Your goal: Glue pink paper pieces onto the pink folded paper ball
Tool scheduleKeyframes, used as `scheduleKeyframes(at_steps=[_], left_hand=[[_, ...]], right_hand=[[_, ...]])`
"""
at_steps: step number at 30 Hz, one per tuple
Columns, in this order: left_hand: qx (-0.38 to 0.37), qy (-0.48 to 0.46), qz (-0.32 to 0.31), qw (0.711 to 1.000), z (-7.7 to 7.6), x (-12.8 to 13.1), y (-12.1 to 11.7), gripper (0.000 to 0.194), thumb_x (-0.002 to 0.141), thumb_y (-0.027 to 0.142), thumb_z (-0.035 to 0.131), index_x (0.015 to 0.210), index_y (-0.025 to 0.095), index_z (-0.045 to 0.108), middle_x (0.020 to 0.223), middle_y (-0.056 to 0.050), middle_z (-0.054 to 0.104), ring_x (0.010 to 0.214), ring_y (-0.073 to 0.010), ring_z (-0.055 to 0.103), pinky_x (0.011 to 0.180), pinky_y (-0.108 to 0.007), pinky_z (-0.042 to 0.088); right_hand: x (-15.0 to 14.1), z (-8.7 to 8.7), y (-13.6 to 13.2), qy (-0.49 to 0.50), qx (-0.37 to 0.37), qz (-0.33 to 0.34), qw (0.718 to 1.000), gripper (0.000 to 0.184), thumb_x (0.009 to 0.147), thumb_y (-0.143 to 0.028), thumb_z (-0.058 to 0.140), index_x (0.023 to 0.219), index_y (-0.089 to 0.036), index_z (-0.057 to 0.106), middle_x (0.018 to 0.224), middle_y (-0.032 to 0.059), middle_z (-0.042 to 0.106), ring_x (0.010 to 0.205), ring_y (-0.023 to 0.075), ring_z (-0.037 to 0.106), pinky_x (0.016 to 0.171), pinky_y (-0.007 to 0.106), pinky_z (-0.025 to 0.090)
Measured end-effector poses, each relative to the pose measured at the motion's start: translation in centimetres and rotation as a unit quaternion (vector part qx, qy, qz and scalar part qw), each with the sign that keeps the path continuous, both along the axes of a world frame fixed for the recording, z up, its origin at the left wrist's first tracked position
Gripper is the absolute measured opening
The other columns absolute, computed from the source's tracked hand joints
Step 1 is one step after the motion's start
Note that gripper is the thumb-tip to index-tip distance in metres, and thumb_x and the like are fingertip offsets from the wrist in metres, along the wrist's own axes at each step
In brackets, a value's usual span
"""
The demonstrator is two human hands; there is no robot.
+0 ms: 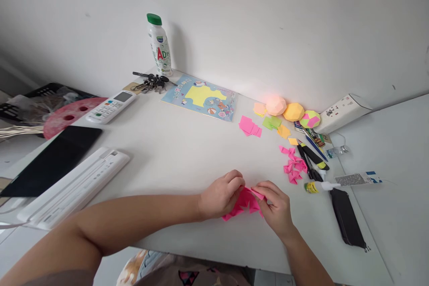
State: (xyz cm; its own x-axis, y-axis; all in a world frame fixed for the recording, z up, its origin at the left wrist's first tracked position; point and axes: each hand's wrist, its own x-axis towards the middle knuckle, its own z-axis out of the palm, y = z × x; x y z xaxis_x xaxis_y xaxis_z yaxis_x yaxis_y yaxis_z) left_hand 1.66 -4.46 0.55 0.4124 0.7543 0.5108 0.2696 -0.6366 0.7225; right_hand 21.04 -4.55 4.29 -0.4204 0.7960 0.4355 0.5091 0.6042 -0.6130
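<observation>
- Pink paper model (246, 201): pinched btwn L hand (223, 194) & R hand (276, 210), nr desk (167, 147) front edge.
- Booklet (204, 96): set well apart, twd wall (234, 18).
- Folds part. hidden by fingers.

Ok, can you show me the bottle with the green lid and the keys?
Bottle (161, 49): head view, on its white body.
Keys (152, 81): head view, middle of the bunch.

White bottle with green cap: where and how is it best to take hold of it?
I would grip the bottle around its round body, below the cap, from the front: it stands upright, with the wall behind and keys at its foot.
</observation>
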Motion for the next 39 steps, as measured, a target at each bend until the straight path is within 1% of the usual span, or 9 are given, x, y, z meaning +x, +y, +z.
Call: scheduleKeyframes(at_steps=[3,7,11,21,27,33,36,39], left_hand=[[-0.003,0.002,-0.003,1.0,-0.07,0.0,-0.04,0.022,0.081,0.003,0.034,0.095,0.018,0.04,0.091,-0.008,0.049,0.076,-0.0152,0.05,0.067,-0.028,0.048],[0.01,0.002,-0.002,1.0,-0.2,0.01,-0.07,0.019,0.083,0.005,0.034,0.095,0.018,0.04,0.091,-0.008,0.049,0.074,-0.0151,0.05,0.065,-0.027,0.048],[0.02,0.0,0.001,1.0,-0.3,0.05,-0.04,0.019,0.083,0.004,0.034,0.095,0.018,0.04,0.091,-0.008,0.049,0.073,-0.0147,0.049,0.064,-0.027,0.048],[0.02,0.022,0.002,1.0,-0.19,-0.02,-0.1,0.021,0.082,0.004,0.034,0.096,0.018,0.041,0.092,-0.009,0.05,0.076,-0.0156,0.051,0.066,-0.028,0.048],[0.032,0.027,0.006,0.999,-0.37,0.05,-0.12,0.023,0.081,0.003,0.035,0.096,0.018,0.04,0.092,-0.008,0.049,0.074,-0.0153,0.05,0.065,-0.027,0.048],[0.039,0.027,0.02,0.999,-0.06,-0.01,-0.18,0.024,0.08,0.002,0.034,0.097,0.018,0.039,0.091,-0.008,0.049,0.076,-0.0155,0.05,0.066,-0.027,0.049],[0.051,0.035,0.022,0.998,0.04,0.08,-0.19,0.022,0.081,0.003,0.034,0.096,0.018,0.04,0.091,-0.009,0.049,0.074,-0.0153,0.051,0.065,-0.027,0.049],[0.08,0.052,0.03,0.995,0.07,0.19,-0.23,0.02,0.082,0.004,0.034,0.094,0.018,0.041,0.09,-0.009,0.051,0.071,-0.0153,0.051,0.062,-0.027,0.049]], right_hand=[[0.03,-0.02,0.04,0.0,-0.004,-0.004,1.0,0.022,0.084,-0.011,0.051,0.091,-0.022,0.069,0.081,0.0063,0.066,0.071,0.0174,0.062,0.06,0.03,0.054],[0.03,-0.03,0.04,0.005,-0.006,-0.007,1.0,0.021,0.083,-0.009,0.052,0.09,-0.021,0.069,0.08,0.0056,0.065,0.07,0.0172,0.061,0.059,0.03,0.053],[0.05,-0.06,-0.01,0.005,-0.004,-0.005,1.0,0.022,0.083,-0.008,0.052,0.089,-0.021,0.068,0.079,0.0054,0.064,0.07,0.0168,0.061,0.06,0.03,0.053],[-0.13,0.19,0.04,0.005,-0.001,-0.005,1.0,0.02,0.085,-0.013,0.051,0.088,-0.021,0.069,0.078,0.0058,0.065,0.069,0.0172,0.061,0.058,0.03,0.053],[-0.08,0.16,0.05,-0.004,0.007,0.007,1.0,0.022,0.084,-0.01,0.05,0.091,-0.022,0.068,0.079,0.0059,0.063,0.07,0.0166,0.06,0.059,0.029,0.052],[-0.13,0.1,-0.18,-0.02,0.028,0.015,0.999,0.025,0.084,-0.007,0.05,0.094,-0.021,0.067,0.08,0.0059,0.063,0.071,0.0167,0.059,0.058,0.03,0.052],[-0.23,0.15,-0.22,-0.021,0.034,0.013,0.999,0.025,0.084,-0.007,0.05,0.094,-0.022,0.067,0.079,0.0056,0.063,0.07,0.0168,0.059,0.057,0.03,0.051],[-0.28,0.15,-0.19,-0.023,0.04,0.012,0.999,0.025,0.083,-0.006,0.05,0.094,-0.021,0.067,0.079,0.0057,0.063,0.07,0.0166,0.059,0.058,0.03,0.051]])
